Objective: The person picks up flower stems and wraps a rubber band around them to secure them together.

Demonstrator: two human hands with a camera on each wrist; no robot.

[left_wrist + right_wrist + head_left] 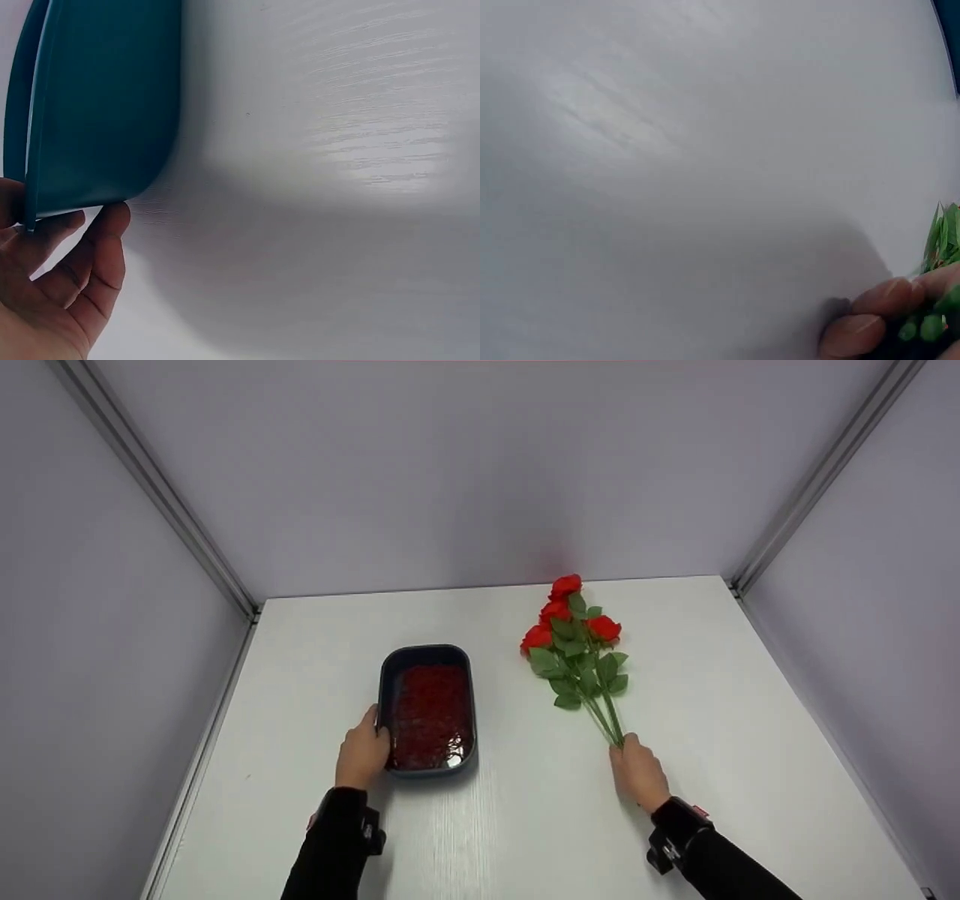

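— Hands first, please: what does each one do?

— On my screen the left hand grips the near left edge of the dark rectangular tub. In the left wrist view the fingers curl under the tub's wall and the thumb side lies on its rim. The right hand is closed around the stem ends of the bunch of red roses; in the right wrist view I see fingertips pinching the green stems.

— And where do these things lie?

— The tub stands on the white table, a little left of the middle, with its long side going from near to far. It is filled with something red and fine; I cannot tell what. The roses lie flat on the table to the right of the tub, well apart from it, with the blooms toward the far edge and the stems toward the near side.

— What is around the table?

— Pale walls stand on the left, far and right sides, with metal profiles in the two far corners.
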